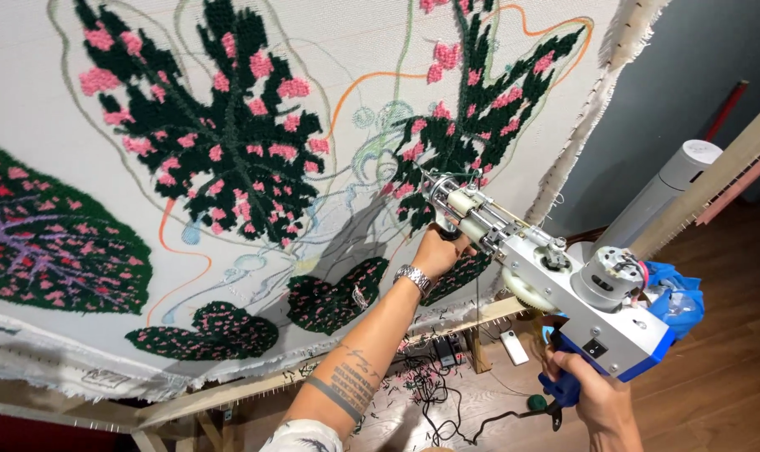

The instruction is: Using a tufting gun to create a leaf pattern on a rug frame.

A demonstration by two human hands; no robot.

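Stretched white cloth (514, 125) fills the wall in front of you, pinned to a wooden frame (229, 393), tufted with dark green leaves (229, 142) dotted pink, orange outline lines running between them. Your left hand (437, 251) is up at the nose of the tufting gun (555, 276), fingers curled shut around the front grip just behind the needle, which sits right against the cloth at a green leaf. Your right hand (597, 393) is low and behind, fingers wrapped closed around the blue handle (564, 385); whether one of them rests on a trigger I cannot tell. That gun looks heavy and rigid, metal body with a motor on top, so two grips, one front and one rear, suit it well. Careful of the gear just above your right fingers. The cloth looks taut but yielding. Below your left wrist, yarn scraps (422, 381) and black cables (447, 402) litter the wooden floor (714, 351). Beyond the gun stands a white cylinder (664, 188) against a grey wall (672, 75).
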